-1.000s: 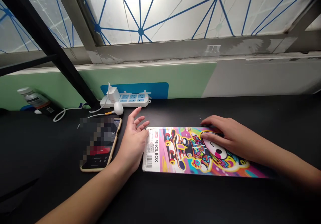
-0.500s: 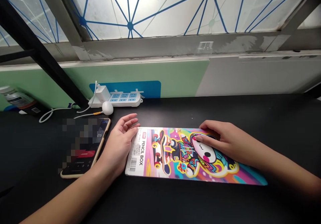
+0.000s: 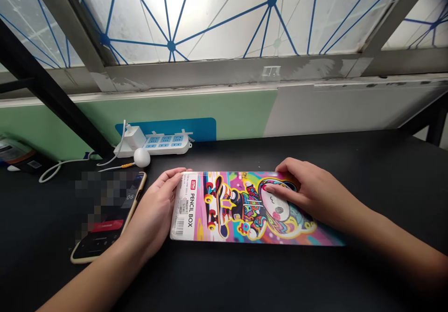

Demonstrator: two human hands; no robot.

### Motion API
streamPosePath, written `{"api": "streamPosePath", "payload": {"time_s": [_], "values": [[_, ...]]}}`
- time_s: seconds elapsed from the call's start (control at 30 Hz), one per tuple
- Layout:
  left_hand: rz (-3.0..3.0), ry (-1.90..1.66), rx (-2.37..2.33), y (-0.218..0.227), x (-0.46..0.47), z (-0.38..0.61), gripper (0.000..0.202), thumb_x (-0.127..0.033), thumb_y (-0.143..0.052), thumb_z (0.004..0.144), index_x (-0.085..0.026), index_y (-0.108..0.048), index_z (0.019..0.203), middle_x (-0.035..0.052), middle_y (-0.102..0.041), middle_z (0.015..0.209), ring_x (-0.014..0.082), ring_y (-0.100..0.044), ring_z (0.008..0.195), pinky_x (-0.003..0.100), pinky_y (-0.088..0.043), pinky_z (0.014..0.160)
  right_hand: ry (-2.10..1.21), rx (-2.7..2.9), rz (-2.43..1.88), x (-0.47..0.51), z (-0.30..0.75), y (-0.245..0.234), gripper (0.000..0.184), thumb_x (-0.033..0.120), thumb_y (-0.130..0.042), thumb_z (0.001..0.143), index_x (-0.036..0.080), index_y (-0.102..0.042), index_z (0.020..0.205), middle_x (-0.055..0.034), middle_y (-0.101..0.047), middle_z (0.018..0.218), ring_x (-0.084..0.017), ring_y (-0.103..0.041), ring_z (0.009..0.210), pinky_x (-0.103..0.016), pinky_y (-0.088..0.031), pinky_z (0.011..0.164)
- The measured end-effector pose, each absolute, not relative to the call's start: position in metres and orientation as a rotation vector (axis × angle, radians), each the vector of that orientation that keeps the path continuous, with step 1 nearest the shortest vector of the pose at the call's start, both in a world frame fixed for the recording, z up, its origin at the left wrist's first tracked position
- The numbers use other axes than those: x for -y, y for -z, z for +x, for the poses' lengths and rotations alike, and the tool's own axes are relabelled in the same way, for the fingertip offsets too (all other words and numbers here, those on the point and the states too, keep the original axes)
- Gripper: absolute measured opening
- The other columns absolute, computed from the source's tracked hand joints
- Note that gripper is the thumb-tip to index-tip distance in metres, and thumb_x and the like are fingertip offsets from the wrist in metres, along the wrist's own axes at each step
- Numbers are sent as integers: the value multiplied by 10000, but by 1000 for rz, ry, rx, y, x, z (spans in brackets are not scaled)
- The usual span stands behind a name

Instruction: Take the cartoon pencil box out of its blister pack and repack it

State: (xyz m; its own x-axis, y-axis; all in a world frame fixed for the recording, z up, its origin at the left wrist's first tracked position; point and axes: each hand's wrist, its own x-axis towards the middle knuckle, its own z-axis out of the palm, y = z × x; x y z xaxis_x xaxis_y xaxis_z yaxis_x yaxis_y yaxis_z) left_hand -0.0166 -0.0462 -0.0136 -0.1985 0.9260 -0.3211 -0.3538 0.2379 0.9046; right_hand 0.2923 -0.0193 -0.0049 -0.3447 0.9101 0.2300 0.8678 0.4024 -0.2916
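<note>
A colourful flat pencil box (image 3: 241,211) with a cartoon figure on a skateboard is between my hands, just above or on the black table; I cannot tell which. Its white end, printed "PENCIL BOX", points left. My left hand (image 3: 159,209) grips that end at the far corner, the thumb along the edge and the fingers partly hidden behind it. Over the other end, my right hand (image 3: 308,186) lays its thumb on the printed face while its fingers bend over the far edge. The box's right end is partly covered by this hand and wrist.
Left of my left hand a phone (image 3: 108,223) in a pale case lies on the table (image 3: 224,279). Behind it are a white power strip (image 3: 168,144), a round white object (image 3: 142,157) with a cable, and a dark bottle (image 3: 21,156). A black post (image 3: 59,97) slants at left.
The view has shifted slightly to the right. My left fingers, spread at the corner before, have closed in on the box's edge. My right hand keeps its hold.
</note>
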Motion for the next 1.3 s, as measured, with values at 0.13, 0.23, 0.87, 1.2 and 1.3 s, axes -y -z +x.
{"api": "streamPosePath", "payload": {"time_s": [0.13,0.23,0.87,1.2,1.3], "values": [[641,-1315,-1159,14,47,-16,220,-334,-563,1015,-200,-701,1122,59,-753,1073,198,-740,919,285,-606,767,64,2267,-1338,23,294,4,432,657,-557,941,231,-548,873,-82,-665,922,-243,-617,742,-385,-481,675],[594,-1301,-1140,11,49,-16,310,-386,-483,1044,-182,-713,1082,79,-753,1116,218,-732,940,329,-603,794,201,2210,-1200,29,293,2,372,589,-611,946,228,-553,882,-102,-672,1018,-238,-641,778,-394,-517,722],[1520,-1484,-1028,-17,59,-46,453,-443,-477,1040,-256,-787,768,62,-760,866,227,-705,789,357,-538,895,436,2469,-920,66,285,-18,127,279,-528,996,270,-575,877,-90,-759,1085,-274,-738,852,-418,-588,710],[2224,-419,-1132,-3,56,-50,767,-359,-831,782,-371,-541,1492,85,-500,1567,354,-521,1392,470,-430,1153,471,2709,-810,62,269,9,100,143,-590,837,191,-635,913,-182,-734,1108,-338,-691,911,-479,-593,739],[2308,-395,-1126,0,56,-49,736,-290,-766,826,-352,-512,1514,106,-495,1553,345,-515,1392,463,-426,1158,188,2713,-861,60,266,9,123,202,-663,840,195,-617,955,-167,-715,1180,-334,-680,976,-496,-591,807]]}}
